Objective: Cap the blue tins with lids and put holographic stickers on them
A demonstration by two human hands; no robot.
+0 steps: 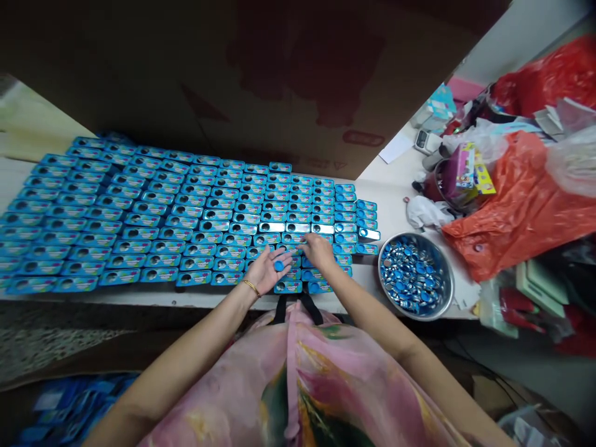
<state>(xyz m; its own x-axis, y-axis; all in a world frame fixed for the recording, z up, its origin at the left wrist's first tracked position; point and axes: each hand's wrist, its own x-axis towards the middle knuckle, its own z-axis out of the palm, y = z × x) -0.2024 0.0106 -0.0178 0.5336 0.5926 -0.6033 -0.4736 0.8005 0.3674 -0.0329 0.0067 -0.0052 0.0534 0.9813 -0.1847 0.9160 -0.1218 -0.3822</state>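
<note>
My left hand (264, 271) lies palm up with its fingers stretched out, and a small blue round cap (278, 266) rests on it. Just to the right, my right hand (318, 251) reaches palm down over the boxes. Its fingertips are pinched together, and what they hold, if anything, is too small to make out. Under and around both hands stand rows of flat blue boxes (195, 264) with printed labels. Many show a dark round hole at one end; several on the right show a blue disc there, such as the box (344, 189) near the end.
A metal bowl (451, 282) of loose blue and silver caps stands at the right. A large cardboard box (279, 74) blocks the back. Orange plastic bags (516, 198) and clutter fill the far right. More blue pieces (79, 410) lie below the table edge at lower left.
</note>
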